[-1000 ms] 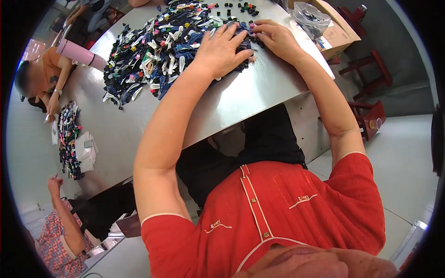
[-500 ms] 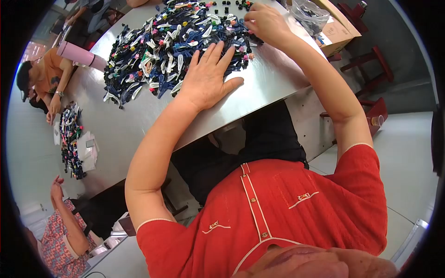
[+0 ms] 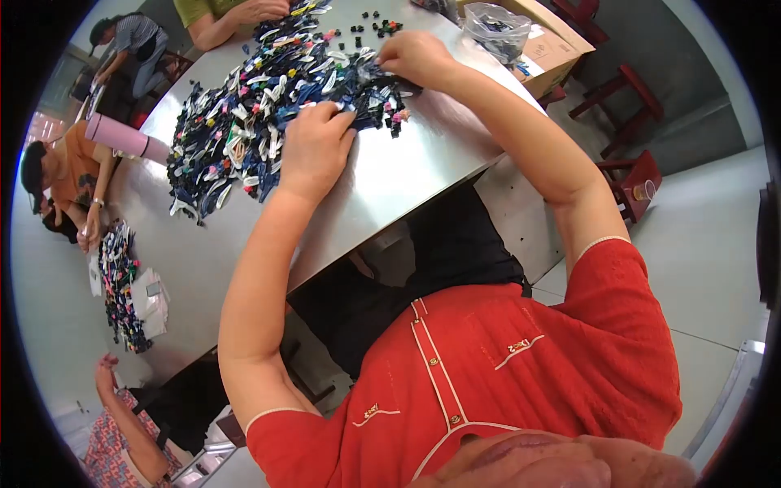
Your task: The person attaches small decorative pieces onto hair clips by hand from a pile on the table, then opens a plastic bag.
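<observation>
A wide pile of small hair clips (image 3: pixel 236 122), dark blue, black and white with coloured bits, covers part of the metal table (image 3: pixel 431 146). My left hand (image 3: pixel 316 150) lies at the near edge of the pile, its fingers curled over clips; what they hold, if anything, is hidden. Over the pile's right side is my right hand (image 3: pixel 416 58), fingers bent together at the clips, and whatever is between the fingertips is too small to name. A few small black pieces (image 3: pixel 358 31) lie beyond the pile.
A clear plastic bag (image 3: pixel 498 32) and a cardboard box (image 3: pixel 549 53) stand at the right. A pink tumbler (image 3: pixel 126 137) is at the left, with a second clip pile (image 3: pixel 120 285) and plastic bags (image 3: pixel 150 302) nearer. Other people sit around. Red stools (image 3: pixel 626 106) stand right.
The view has shifted, moving the table scene left and down. My left hand has gone from lying flat with fingers spread to curled. My right hand remains over the pile's right side.
</observation>
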Available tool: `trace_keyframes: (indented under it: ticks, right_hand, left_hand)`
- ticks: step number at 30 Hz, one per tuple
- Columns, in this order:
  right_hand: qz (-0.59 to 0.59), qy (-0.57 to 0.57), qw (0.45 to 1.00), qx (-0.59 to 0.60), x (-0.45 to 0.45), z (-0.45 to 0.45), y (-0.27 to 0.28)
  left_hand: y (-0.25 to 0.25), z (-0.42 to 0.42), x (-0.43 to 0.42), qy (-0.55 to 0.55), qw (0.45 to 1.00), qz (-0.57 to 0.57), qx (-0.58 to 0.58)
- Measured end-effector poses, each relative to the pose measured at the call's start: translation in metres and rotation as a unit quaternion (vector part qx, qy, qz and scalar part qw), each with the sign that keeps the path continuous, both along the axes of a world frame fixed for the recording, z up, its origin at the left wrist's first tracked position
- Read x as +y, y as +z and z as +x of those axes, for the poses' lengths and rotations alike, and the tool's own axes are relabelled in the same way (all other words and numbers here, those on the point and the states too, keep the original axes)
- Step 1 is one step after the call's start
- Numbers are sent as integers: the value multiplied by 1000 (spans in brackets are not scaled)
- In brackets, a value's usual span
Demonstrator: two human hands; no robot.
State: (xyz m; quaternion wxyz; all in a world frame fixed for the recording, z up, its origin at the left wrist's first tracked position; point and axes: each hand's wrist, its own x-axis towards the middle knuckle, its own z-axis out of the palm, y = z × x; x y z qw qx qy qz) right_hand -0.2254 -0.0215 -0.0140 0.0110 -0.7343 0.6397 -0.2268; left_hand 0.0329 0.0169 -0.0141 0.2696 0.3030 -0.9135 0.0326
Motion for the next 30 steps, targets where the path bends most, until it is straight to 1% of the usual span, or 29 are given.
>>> trace_keyframes:
  ticks: [1, 2, 3, 4, 5, 6, 8, 9, 10, 12, 13, 14, 16, 17, 18, 19, 20, 22, 24, 25, 26, 28, 29, 30]
  right_hand:
    - [14, 4, 999, -46, 8, -3, 5]
    - [29, 8, 995, -93, 13, -6, 7]
    - [53, 37, 986, -153, 12, -16, 6]
    - [3, 70, 991, -117, 12, -25, 6]
    - [-23, 48, 989, -134, 16, -37, 4]
    - [-51, 24, 987, -150, 25, -43, 16]
    - [-154, -46, 977, -139, 49, -49, 51]
    - [-221, -96, 963, -122, 52, -62, 56]
    - [-287, -91, 952, -63, 48, -83, 58]
    - [-257, -188, 948, -23, 41, -112, 55]
    - [-255, -187, 948, -26, 37, -134, 42]
    - [-259, -46, 957, -122, 30, -161, 19]
    - [-257, 106, 935, -220, 28, -138, 20]
    - [-204, 10, 967, -153, 35, -118, 18]
    - [-147, -86, 982, -83, 45, -87, 25]
    - [-108, -4, 984, -142, 48, -67, 25]
    - [-70, 76, 974, -202, 51, -47, 23]
    - [-21, 168, 936, -308, 57, -2, 15]
    - [-21, 201, 954, -222, 63, 26, 15]
    - [-20, 211, 937, -277, 63, 37, 8]
    - [-20, 213, 936, -278, 64, 41, 6]
    - [-7, 160, 948, -274, 65, 46, 3]
    - [-40, 181, 940, -288, 60, 45, -5]
    - [-38, 183, 939, -289, 61, 45, -6]
  left_hand:
    - [-1, 0, -2, -28, 999, 36, -4]
    - [-1, 1, -5, -18, 999, 39, -6]
    - [1, 1, -7, -24, 999, 34, -3]
    - [3, 0, -9, -31, 999, 30, -1]
    - [3, 0, -10, -26, 999, 43, 6]
    - [2, 2, -10, -26, 999, 43, 6]
    - [-1, 0, -12, -5, 997, 60, 43]
    - [-3, -1, -15, -3, 996, 68, 66]
    - [-2, -4, -15, -9, 995, 68, 69]
    - [-1, -7, -14, -9, 989, 76, 130]
    - [3, -10, -13, -20, 989, 59, 135]
    - [3, -12, -12, -15, 989, 59, 132]
    - [2, -11, -16, -20, 990, 49, 132]
    - [-3, -6, -20, -21, 990, 34, 135]
    - [-1, -5, -20, -13, 990, 36, 132]
    - [5, -9, -17, 8, 977, 141, 160]
    - [7, -13, -15, 28, 952, 243, 184]
    - [7, -16, -16, 15, 955, 233, 184]
    - [9, -19, -14, 10, 937, 281, 207]
    - [10, -19, -14, 11, 938, 280, 205]
    - [11, -19, -14, 8, 934, 284, 215]
    - [11, -19, -12, 8, 930, 290, 227]
    - [11, -18, -11, -11, 925, 289, 246]
    - [11, -17, -10, -31, 920, 288, 264]
